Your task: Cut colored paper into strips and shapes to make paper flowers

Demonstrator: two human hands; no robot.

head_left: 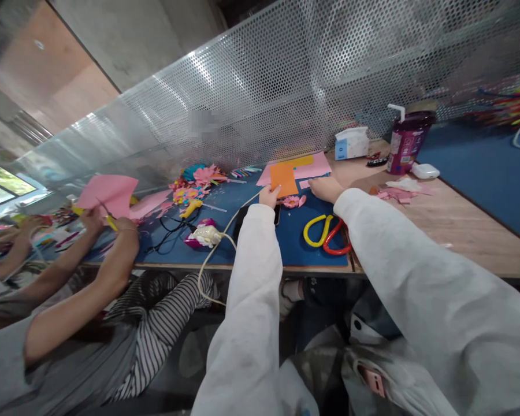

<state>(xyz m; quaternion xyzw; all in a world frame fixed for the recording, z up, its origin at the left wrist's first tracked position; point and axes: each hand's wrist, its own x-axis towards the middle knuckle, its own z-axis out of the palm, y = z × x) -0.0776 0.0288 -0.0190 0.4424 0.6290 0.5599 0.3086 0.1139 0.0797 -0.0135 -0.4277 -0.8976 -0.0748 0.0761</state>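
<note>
Toward the back edge of the table [468,245], one orange sheet [283,178], one tissue pack [352,145], one purple cup [405,147] and one white case [425,171] are counted; near the front edge, two scissor loops [335,252] are seen, one yellow, one red.

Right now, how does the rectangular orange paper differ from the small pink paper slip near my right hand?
The orange paper looks clearly larger than the pink slip. The orange paper is vivid, the pink slip pale. Your left hand grips the orange paper's lower-left corner; your right hand is at the pink slip's right end. Both are paper.
</note>
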